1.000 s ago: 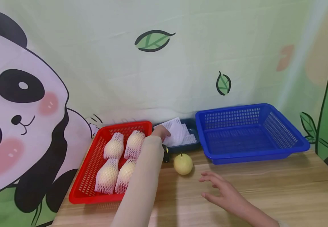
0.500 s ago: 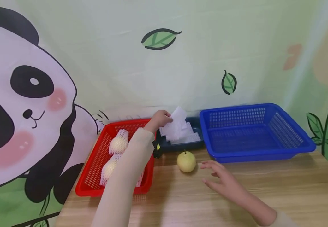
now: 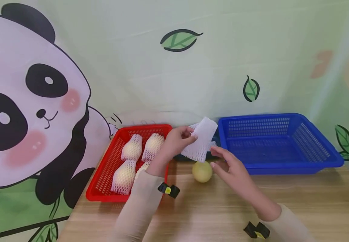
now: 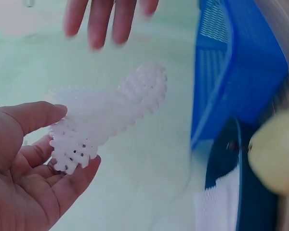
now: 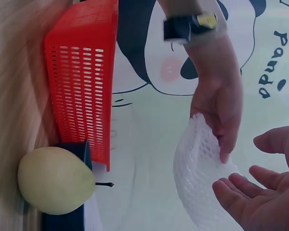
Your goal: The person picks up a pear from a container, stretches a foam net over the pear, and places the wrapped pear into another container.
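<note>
My left hand pinches a white foam fruit net between thumb and fingers, held up above the dark tray. In the left wrist view the foam net spreads out from the thumb. My right hand is beside it, fingers spread and holding nothing; in the right wrist view the right hand reaches close to the net's edge. A bare yellow pear with a stem stands on the table just below the net. The dark tray holds more white foam nets, partly hidden in the head view.
To the left stands a red basket holding several pears in foam nets. A blue basket sits at the right, with its bottom showing. The wooden table meets a panda-printed cloth behind.
My left hand has lifted the foam net out of the dark tray and brought it right and toward me, above the pear. My right hand has moved up toward the net.
</note>
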The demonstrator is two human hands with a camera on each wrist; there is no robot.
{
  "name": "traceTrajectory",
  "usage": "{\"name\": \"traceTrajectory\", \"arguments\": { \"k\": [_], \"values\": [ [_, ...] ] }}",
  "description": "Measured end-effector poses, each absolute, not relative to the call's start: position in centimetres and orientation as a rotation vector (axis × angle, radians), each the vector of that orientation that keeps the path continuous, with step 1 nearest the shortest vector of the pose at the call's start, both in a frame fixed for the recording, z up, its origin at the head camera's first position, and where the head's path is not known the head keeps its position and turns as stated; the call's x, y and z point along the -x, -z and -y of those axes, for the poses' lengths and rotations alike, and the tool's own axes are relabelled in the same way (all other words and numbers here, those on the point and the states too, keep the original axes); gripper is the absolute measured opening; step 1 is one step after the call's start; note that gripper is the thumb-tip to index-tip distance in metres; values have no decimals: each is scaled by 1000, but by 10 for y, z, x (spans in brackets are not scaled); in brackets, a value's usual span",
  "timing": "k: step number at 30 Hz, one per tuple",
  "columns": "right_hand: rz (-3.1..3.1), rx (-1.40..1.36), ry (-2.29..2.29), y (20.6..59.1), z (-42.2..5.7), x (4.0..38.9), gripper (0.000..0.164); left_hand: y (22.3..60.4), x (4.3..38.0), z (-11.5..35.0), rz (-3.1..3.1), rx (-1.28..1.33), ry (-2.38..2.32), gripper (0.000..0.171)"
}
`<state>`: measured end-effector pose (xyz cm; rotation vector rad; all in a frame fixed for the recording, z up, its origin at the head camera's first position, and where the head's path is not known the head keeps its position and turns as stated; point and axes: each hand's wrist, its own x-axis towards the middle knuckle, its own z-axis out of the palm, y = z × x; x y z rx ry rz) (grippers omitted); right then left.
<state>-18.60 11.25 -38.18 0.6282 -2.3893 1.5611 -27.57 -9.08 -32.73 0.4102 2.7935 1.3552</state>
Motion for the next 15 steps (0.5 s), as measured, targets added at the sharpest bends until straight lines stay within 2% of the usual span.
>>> {"name": "traceTrajectory", "arguments": {
  "k": [5, 12, 15],
  "values": [
    [2365, -609, -1562, 377, -103, 190, 44, 345, 251, 89, -2691, -315, -1591, 25],
    [2377, -593, -1516, 383, -96, 193, 42, 360, 240, 84, -2411, -229, -1886, 26],
    [2343, -599, -1549, 384, -93, 196, 44, 364, 241, 84, -2208, -255, -2016, 35]
  ]
}}
